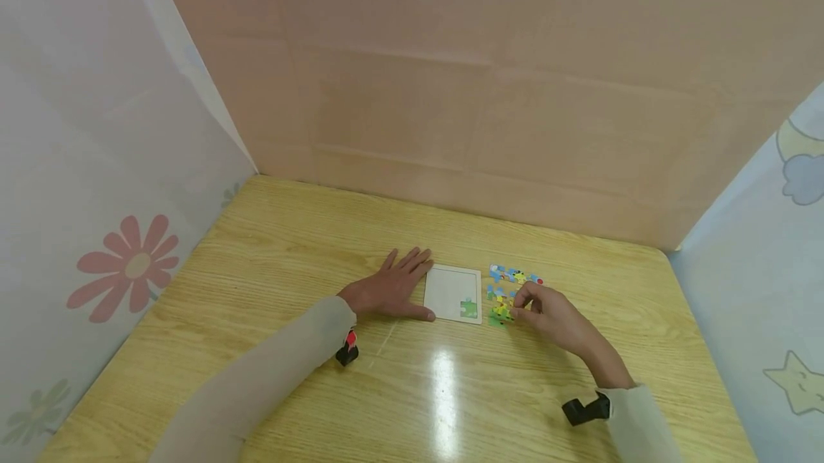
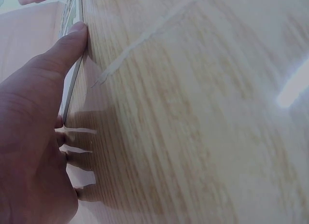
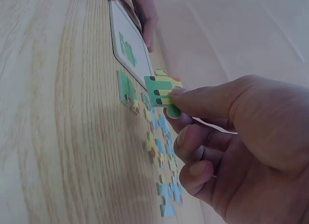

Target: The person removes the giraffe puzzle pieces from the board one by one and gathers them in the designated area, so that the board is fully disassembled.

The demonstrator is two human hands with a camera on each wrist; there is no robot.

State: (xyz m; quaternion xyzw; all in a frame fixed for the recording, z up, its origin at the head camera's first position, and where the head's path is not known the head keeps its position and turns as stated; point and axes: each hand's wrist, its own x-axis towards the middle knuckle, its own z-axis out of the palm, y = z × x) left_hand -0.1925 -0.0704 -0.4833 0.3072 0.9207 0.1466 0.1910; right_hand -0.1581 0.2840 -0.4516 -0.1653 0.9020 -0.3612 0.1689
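A white puzzle tray with a raised rim lies on the table, and one green puzzle piece sits in its near right corner. My left hand rests with fingers spread at the tray's left side, the thumb touching its edge. To the right of the tray, my right hand pinches a green puzzle piece with yellow bars and dark ends between thumb and forefinger, raised above the table. Below it lie several loose puzzle pieces in blue, yellow and green; the hand partly hides them in the head view.
The wooden table meets a plain tan wall sheet at the back. Patterned cloth stands along the left side and similar cloth on the right. A bright light reflection shows on the near tabletop.
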